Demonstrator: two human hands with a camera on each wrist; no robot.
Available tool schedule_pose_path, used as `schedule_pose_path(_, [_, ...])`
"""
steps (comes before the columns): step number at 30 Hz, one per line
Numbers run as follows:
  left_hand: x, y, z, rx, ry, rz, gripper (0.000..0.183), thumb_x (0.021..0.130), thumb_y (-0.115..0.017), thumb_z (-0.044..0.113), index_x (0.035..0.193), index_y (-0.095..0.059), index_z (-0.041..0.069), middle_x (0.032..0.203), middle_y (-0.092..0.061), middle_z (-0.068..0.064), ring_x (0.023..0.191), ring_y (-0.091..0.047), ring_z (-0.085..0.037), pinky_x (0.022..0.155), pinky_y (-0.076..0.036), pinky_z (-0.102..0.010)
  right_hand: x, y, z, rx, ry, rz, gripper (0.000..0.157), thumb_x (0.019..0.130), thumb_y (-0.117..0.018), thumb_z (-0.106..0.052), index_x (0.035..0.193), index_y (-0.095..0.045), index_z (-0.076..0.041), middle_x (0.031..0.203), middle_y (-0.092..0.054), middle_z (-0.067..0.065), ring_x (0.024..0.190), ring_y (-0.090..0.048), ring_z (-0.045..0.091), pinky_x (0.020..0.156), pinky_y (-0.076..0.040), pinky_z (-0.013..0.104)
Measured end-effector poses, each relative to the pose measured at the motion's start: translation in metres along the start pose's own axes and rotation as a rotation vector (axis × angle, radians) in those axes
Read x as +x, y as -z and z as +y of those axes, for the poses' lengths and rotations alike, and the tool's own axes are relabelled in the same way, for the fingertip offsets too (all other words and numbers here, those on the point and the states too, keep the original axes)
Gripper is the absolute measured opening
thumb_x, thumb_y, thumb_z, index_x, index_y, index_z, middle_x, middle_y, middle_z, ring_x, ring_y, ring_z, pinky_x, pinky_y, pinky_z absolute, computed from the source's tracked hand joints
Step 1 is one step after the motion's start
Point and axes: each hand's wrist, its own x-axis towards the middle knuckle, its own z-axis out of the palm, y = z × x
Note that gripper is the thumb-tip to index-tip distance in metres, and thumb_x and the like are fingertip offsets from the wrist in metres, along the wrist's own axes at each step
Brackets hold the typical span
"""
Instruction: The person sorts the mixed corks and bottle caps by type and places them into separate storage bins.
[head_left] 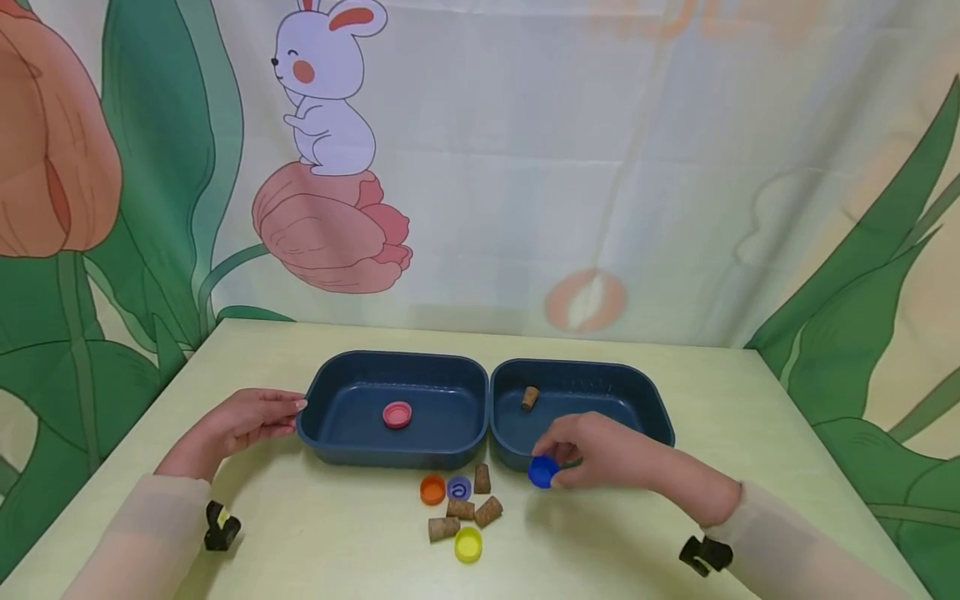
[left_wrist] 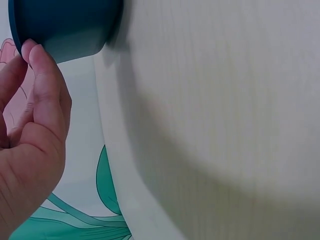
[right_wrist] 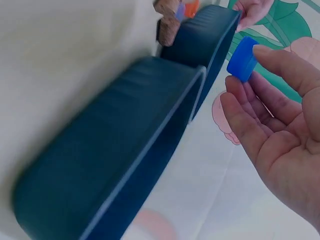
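In the head view my right hand [head_left: 600, 450] pinches a blue bottle cap [head_left: 543, 472] between thumb and fingers, over the front rim of the right dark blue container [head_left: 656, 408]. The right wrist view shows the same blue cap [right_wrist: 242, 59] at the fingertips. A cork [head_left: 530, 398] lies inside that container. My left hand [head_left: 251, 421] holds the left rim of the left dark blue container [head_left: 393, 458] by its fingertips; a pink cap [head_left: 397, 415] lies in it. On the table sit an orange cap [head_left: 432, 490], a purple cap [head_left: 459, 488], a yellow cap [head_left: 468, 545] and several corks [head_left: 461, 509].
The two containers stand side by side, nearly touching, on a pale wooden table [head_left: 337, 533]. Behind the table hangs a cloth [head_left: 487, 208] printed with a rabbit, tulips and leaves. Dark clips [head_left: 705, 555] are strapped at both wrists.
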Motion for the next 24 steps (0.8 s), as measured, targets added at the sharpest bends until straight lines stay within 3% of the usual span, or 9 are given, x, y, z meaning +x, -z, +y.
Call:
schedule_pose_path(15, [-0.001, 0.001, 0.002, -0.035, 0.029, 0.006, 0.025, 0.104, -0.060, 0.015, 0.121, -0.069, -0.001, 0.082, -0.075, 0.007, 0.073, -0.071, -0.005, 0.075, -0.063, -0.020, 0.006, 0.041, -0.004, 0.035, 0.018, 0.020, 0.033, 0.092, -0.076, -0.014, 0.123, -0.070, -0.005, 0.118, -0.071, 0.008, 0.102, -0.069, 0.015, 0.088, -0.062, 0.023])
schedule_pose_path(21, [0.000, 0.001, 0.001, -0.052, 0.040, 0.013, 0.015, 0.103, -0.062, 0.016, 0.111, -0.073, 0.009, 0.082, -0.076, 0.007, 0.073, -0.072, -0.005, 0.077, -0.063, -0.020, 0.013, 0.058, -0.008, 0.065, 0.040, 0.043, 0.032, 0.092, -0.075, -0.010, 0.123, -0.071, -0.004, 0.120, -0.071, 0.012, 0.101, -0.070, 0.017, 0.088, -0.062, 0.025])
schedule_pose_path(24, [0.001, 0.000, 0.000, -0.040, 0.028, 0.001, 0.020, 0.103, -0.061, 0.016, 0.116, -0.071, 0.004, 0.082, -0.075, 0.008, 0.073, -0.072, -0.004, 0.076, -0.063, -0.020, 0.016, 0.064, -0.011, 0.066, 0.023, 0.050, 0.032, 0.091, -0.076, -0.010, 0.123, -0.071, -0.003, 0.117, -0.072, 0.012, 0.101, -0.070, 0.017, 0.088, -0.062, 0.026])
